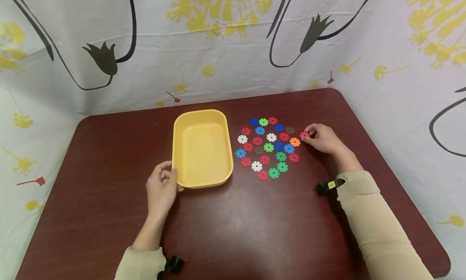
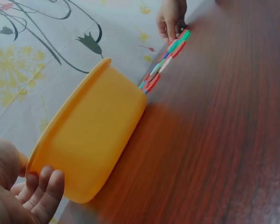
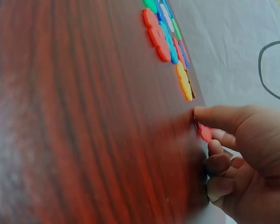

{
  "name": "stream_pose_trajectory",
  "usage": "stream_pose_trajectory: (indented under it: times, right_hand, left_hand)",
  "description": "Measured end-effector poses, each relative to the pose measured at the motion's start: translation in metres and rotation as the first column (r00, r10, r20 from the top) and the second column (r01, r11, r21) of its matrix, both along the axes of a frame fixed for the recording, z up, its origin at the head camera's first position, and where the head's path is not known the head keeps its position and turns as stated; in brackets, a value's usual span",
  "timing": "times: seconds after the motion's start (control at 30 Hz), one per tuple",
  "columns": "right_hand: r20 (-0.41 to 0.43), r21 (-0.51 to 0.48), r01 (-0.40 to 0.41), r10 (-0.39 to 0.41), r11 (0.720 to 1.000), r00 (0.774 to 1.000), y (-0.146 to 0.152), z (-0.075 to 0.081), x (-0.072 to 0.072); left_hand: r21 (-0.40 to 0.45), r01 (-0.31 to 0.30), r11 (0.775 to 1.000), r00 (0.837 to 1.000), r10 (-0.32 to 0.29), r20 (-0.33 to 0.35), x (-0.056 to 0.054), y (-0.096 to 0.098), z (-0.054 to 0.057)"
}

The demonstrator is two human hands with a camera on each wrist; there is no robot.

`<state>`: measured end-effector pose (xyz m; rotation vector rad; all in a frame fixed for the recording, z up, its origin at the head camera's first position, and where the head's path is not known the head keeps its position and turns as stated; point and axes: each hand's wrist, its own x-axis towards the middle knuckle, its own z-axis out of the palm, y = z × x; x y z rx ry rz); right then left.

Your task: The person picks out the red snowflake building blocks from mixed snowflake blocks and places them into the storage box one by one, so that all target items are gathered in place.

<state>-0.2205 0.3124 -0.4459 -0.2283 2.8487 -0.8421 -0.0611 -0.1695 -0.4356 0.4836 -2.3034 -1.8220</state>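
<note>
A yellow plastic tub (image 1: 202, 148) stands empty in the middle of a dark red table (image 1: 236, 215). My left hand (image 1: 162, 187) holds its near left corner, thumb on the rim; the tub's wall (image 2: 93, 140) fills the left wrist view beside my fingers (image 2: 42, 193). To the tub's right lies a flat cluster of several coloured snowflake discs (image 1: 268, 147). My right hand (image 1: 322, 137) is at the cluster's right edge and pinches a red disc (image 1: 305, 134); the right wrist view shows that red disc (image 3: 205, 132) between thumb and fingers, just off the table.
A patterned white cloth (image 1: 218, 41) hangs close behind and around the table. The discs (image 3: 165, 32) lie in a row ahead of the right hand. Bare tabletop spreads in front of the tub toward me.
</note>
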Motion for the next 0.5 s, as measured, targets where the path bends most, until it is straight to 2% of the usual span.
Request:
stream_pose_trajectory:
  times: [0.3,0.5]
  right_hand:
    - [-0.015,-0.013,0.033,-0.033,0.999,0.999,0.0046,-0.0003,0.0020]
    - [0.003,-0.010,0.002,-0.002,1.000,1.000,0.0096,-0.0005,0.0009]
  left_hand:
    - [-0.015,-0.001,1.000,1.000,0.000,-0.021,-0.0019,0.0041,-0.0010]
    - [-0.061,-0.017,0.998,0.999,0.014,-0.041,-0.0024,0.0071,-0.0020]
